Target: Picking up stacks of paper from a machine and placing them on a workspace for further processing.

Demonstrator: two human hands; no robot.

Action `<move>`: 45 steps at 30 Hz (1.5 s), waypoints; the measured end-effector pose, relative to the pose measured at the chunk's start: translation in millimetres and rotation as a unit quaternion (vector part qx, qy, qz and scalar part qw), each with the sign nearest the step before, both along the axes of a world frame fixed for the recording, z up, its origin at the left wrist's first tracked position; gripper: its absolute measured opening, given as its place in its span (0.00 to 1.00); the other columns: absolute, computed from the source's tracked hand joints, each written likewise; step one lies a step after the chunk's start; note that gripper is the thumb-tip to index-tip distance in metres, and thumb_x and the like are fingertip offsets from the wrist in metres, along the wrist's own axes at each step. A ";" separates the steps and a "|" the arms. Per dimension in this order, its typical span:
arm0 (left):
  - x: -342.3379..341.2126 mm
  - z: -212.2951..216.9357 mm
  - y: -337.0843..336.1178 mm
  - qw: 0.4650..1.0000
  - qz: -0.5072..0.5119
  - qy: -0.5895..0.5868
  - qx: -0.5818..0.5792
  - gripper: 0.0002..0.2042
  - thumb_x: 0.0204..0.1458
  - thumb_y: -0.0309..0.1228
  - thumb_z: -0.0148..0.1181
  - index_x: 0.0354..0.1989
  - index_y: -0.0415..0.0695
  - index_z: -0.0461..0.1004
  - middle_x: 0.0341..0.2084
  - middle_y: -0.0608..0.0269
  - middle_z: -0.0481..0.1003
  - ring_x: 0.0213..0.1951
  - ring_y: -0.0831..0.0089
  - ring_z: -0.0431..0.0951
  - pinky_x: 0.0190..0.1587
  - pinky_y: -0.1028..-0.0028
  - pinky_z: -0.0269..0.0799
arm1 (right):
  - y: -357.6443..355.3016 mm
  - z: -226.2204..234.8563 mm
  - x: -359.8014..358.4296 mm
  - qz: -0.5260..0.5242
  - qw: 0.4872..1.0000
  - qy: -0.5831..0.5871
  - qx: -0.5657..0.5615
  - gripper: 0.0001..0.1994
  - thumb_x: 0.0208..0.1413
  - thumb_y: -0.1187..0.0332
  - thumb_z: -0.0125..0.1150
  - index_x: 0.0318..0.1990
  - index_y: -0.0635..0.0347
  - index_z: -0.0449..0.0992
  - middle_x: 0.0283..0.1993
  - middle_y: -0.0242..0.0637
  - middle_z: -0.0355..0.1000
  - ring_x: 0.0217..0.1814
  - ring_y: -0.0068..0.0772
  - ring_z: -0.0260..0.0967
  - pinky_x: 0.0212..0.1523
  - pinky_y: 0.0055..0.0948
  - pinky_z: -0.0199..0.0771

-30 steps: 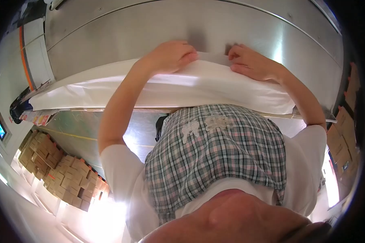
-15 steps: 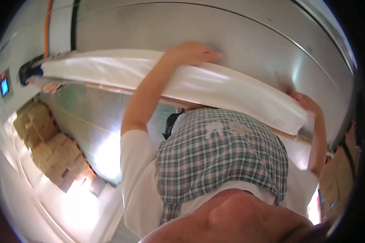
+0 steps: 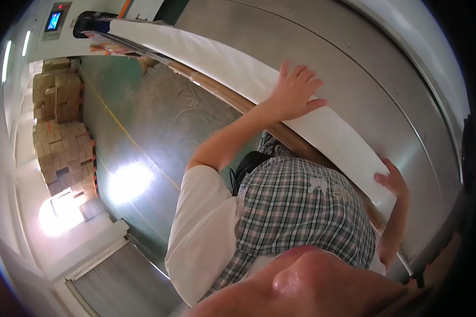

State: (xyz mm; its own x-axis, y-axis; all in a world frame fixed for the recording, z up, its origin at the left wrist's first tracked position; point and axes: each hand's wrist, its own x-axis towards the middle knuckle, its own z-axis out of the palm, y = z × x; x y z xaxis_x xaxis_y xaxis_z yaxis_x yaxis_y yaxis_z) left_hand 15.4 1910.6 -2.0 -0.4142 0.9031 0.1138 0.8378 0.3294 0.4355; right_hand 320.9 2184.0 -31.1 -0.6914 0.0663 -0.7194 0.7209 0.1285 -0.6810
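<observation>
A long strip of smooth white sheet runs slantwise in front of me, from the far left to the near right, along a metal surface. Over its middle is my left hand, palm down with the fingers spread and nothing held. My right hand rests at the strip's near right part. Its thumb lies on the white face, and the forefinger stretches apart from it past the far edge; the other fingers are mostly hidden.
The grey metal surface with seams lies beyond the strip. A brown edge runs along its near side, close to my checked apron. Stacked cardboard boxes stand on the green floor at left. A control panel is on the wall.
My view has turned, so the strip now slants more steeply. My left hand has its fingers more widely spread. The right hand, blurred before, now rests on the strip's right part.
</observation>
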 end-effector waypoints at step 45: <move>-172.8 43.0 -157.9 0.992 0.047 0.082 -0.081 0.22 0.49 0.51 0.45 0.51 0.56 0.67 0.54 0.61 0.62 0.61 0.58 0.51 0.58 0.40 0.28 | -275.2 68.3 -384.4 0.057 0.986 0.133 0.079 0.25 0.48 0.48 0.56 0.37 0.66 0.67 0.24 0.40 0.70 0.16 0.28 0.68 0.13 0.25 0.67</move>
State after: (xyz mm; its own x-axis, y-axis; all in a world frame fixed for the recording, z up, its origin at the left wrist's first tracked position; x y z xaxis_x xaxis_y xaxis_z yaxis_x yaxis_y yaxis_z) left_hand -157.4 1752.6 41.0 -0.4861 0.8729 0.0427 0.8551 0.4649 0.2296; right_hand -63.4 1908.8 37.2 -0.8640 0.0733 -0.4982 0.4937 0.3178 -0.8095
